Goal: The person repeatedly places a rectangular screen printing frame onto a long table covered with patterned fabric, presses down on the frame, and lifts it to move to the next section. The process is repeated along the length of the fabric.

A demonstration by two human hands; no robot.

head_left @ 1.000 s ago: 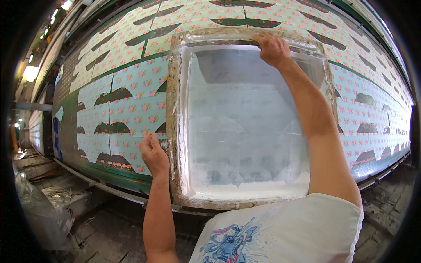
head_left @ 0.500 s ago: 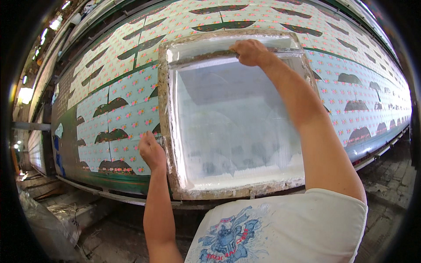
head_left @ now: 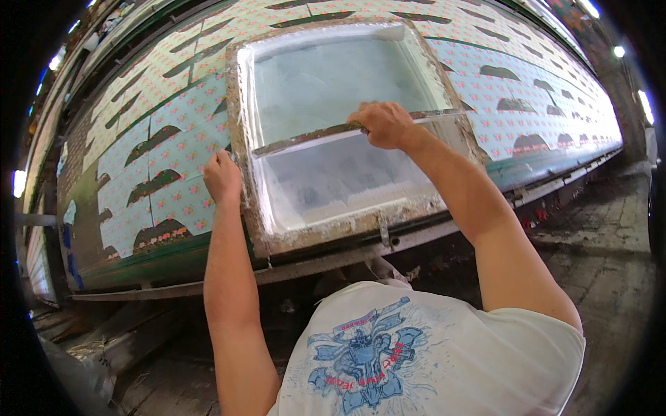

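A wooden-framed printing screen (head_left: pixel 316 229) lies tilted across a long printing table. Its mesh is wet with a pale, whitish paste. My right hand (head_left: pixel 383 125) is closed over the top of a squeegee (head_left: pixel 305 139), whose long bar spans the inside of the screen from side to side, below the middle of the mesh. My left hand (head_left: pixel 223 177) is closed at the screen's left side rail, apparently gripping it; its fingertips are partly hidden.
Flower-printed light blue fabric panels (head_left: pixel 177 156) with dark cutout gaps cover the table on both sides, with cream ones (head_left: pixel 173 66) beyond. A metal rail (head_left: pixel 326 267) runs along the near table edge. A worn paved floor (head_left: pixel 590 243) lies to the right.
The squeegee has come toward me with my right hand, from the screen's far end to below its middle. My left hand keeps its place beside the frame. The whole view has shifted.
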